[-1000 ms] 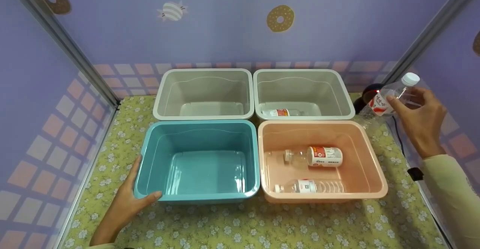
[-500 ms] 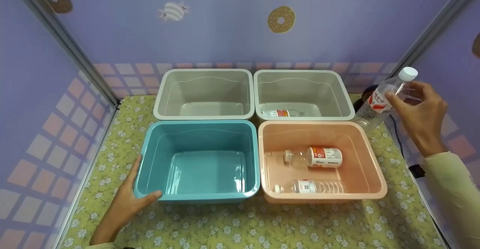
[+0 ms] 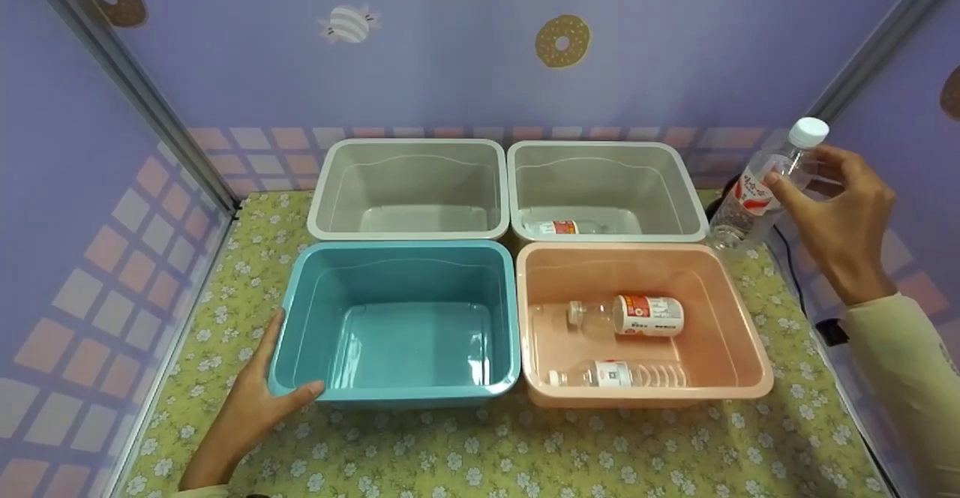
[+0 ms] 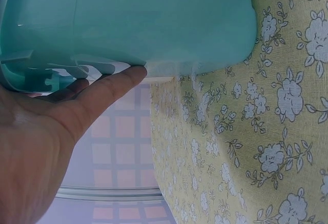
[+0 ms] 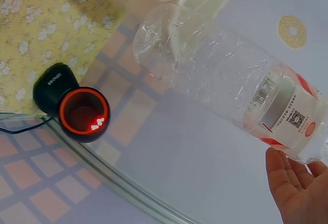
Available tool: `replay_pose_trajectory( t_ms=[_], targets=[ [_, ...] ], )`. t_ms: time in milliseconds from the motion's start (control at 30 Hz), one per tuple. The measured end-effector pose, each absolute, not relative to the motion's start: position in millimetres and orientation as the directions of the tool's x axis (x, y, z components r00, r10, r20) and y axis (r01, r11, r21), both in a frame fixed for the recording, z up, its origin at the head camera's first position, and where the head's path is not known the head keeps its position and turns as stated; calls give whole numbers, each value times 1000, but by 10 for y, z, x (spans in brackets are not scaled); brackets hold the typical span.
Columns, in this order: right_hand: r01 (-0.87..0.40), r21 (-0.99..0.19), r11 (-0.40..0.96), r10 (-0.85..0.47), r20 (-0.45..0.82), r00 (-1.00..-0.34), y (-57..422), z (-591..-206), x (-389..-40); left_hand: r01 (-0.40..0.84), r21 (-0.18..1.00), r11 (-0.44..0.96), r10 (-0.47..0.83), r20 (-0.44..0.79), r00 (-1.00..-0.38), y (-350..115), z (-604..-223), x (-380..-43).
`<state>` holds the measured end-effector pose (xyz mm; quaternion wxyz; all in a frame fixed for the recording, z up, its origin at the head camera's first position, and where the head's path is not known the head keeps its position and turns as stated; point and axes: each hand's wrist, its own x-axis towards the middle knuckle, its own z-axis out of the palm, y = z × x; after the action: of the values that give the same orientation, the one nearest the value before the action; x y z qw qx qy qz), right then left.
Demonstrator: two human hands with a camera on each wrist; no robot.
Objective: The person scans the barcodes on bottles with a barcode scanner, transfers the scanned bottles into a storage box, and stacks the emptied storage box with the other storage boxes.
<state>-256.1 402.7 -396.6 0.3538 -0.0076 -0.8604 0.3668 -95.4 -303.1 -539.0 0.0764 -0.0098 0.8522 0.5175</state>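
Observation:
My right hand (image 3: 847,220) grips a clear plastic bottle (image 3: 750,198) with a white cap and a red-and-white label, near the cap end. The bottle tilts, base toward lower left, just right of the tubs. In the right wrist view, a barcode shows on the label of the bottle (image 5: 261,93), and a black barcode scanner (image 5: 84,114) with a red-lit ring sits nearby. At the front left corner of the blue tub (image 3: 405,391), my left hand (image 3: 251,397) holds the rim, thumb at the front and fingers along the side. Fingers (image 4: 110,93) touch the outer wall in the left wrist view.
The peach tub (image 3: 645,393) holds a bottle with a red-and-white label (image 3: 649,314) and a ribbed clear bottle (image 3: 615,373). Behind stand two grey tubs; a bottle (image 3: 566,226) lies in the right grey tub (image 3: 607,236). A black cable (image 3: 791,269) runs along the right edge.
The bottle in my right hand has risen slightly, shifted left and tipped more upright, and its label has turned. My left hand and the tubs stay put.

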Motion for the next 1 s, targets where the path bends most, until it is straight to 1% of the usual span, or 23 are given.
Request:
replay_pose_trajectory(
  t_ms=[267,667,833,1000],
  targets=[
    [-322,-639,699,248,639,-728,3942,-3911,-2602,-113,868,484,46,-155,-987,-3047,-5376,-944],
    [-309,-646,698,250,624,-740,3786,-3854,-2631,-100,867,489,55,-145,-988,-3029,-5394,-975],
    [-307,-657,689,251,613,-749,3699,-3846,-2662,-82,880,468,62,-125,-990,-3030,-5392,-982],
    [-330,-634,700,213,626,-751,3639,-3881,-2735,-89,877,472,55,-130,-990,-3036,-5389,-951]
  ],
)
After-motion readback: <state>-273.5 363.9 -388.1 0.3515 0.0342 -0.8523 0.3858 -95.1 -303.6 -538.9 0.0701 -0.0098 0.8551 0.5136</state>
